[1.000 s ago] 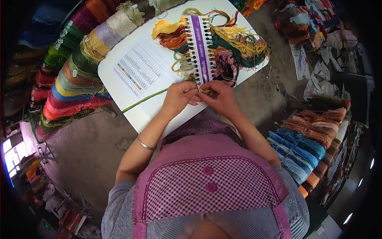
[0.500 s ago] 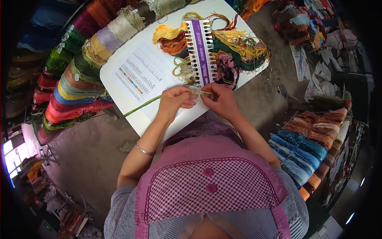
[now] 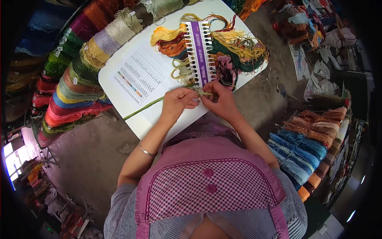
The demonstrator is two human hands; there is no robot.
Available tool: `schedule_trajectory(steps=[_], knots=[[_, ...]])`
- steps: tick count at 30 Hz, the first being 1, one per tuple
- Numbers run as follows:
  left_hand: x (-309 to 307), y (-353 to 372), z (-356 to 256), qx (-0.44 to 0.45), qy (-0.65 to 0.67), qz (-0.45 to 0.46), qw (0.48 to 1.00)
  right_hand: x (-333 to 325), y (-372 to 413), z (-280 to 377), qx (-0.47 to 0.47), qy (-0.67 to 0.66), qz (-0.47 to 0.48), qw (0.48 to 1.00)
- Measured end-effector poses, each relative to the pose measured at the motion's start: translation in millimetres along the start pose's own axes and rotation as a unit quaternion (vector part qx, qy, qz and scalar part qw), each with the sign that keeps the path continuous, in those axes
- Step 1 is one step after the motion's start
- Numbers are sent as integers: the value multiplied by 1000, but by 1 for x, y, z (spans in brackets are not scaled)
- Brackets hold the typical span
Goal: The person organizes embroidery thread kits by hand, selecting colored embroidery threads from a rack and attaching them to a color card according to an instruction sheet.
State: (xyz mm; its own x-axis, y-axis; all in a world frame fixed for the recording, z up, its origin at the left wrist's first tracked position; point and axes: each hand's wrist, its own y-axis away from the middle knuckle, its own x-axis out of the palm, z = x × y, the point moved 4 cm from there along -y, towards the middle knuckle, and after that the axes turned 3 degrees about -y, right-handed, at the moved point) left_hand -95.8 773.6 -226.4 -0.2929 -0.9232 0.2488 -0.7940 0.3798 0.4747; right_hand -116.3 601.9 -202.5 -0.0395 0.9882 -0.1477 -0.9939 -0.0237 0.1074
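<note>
My left hand [image 3: 179, 102] and my right hand [image 3: 221, 100] meet at the lower end of a white card with a purple strip [image 3: 201, 55]. Both hands are closed in a pinch on green embroidery thread [image 3: 148, 106]; its long strand trails left across the white table [image 3: 175, 134] and past its edge. A pale bit of thread shows between my fingertips. Holes line both sides of the card. Looped through them are colored thread bundles: yellow and orange skeins [image 3: 171, 38] on the left, yellow, green and pink ones [image 3: 242, 49] on the right.
A printed chart sheet [image 3: 139, 77] lies on the table left of the card. Thick hanks of colored thread [image 3: 85, 79] hang on a rack along the left. At right are blue thread hanks [image 3: 298, 149] and brown ones [image 3: 318, 125]. White bags [image 3: 320, 81] lie on the floor.
Both hands stay at the card's lower end, with only small finger movements. The right fingers have risen slightly and the thread between the hands has shifted a little.
</note>
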Motion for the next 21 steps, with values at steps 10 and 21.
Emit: schedule_trajectory(steps=[10, 21], knots=[[-50, 31, -32, 23, 323, 45, 945, 0, -2, 1, -11, 46, 14, 999], [-24, 18, -31, 33, -148, -89, 984, -3, -3, 8, 7, 62, 27, 998]])
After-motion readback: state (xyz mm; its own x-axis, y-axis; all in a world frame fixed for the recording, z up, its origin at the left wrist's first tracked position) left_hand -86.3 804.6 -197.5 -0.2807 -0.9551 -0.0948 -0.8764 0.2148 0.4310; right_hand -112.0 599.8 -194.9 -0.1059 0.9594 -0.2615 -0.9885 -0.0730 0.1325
